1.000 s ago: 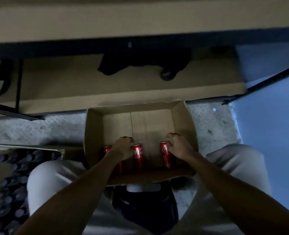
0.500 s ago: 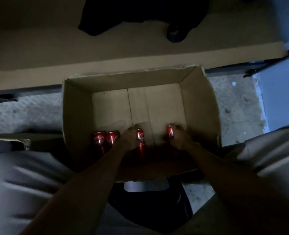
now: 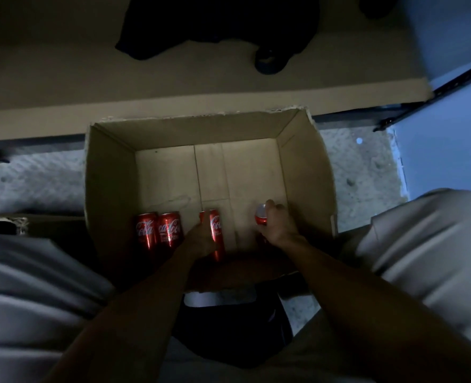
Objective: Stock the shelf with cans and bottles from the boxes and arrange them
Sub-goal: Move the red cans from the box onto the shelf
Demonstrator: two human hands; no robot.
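Observation:
An open cardboard box (image 3: 110, 175) stands on the floor between my knees. Two red cola cans (image 3: 157, 229) stand side by side at its near left. My left hand (image 3: 198, 239) grips a third red can (image 3: 217, 230) near the middle of the box's near side. My right hand (image 3: 277, 226) curls round a fourth red can (image 3: 261, 217), of which mostly the top shows. The far part of the box floor is bare cardboard.
A low shelf board (image 3: 173, 87) lies just beyond the box, with a dark cloth (image 3: 201, 26) and a dark roll (image 3: 269, 60) on it. A metal rack rail (image 3: 433, 92) runs at the right. Another carton's edge (image 3: 16, 219) shows at the left.
The view has tilted further down, so the box looks closer. Both hands stay on their cans near the box's near side; the right hand's can now shows its top.

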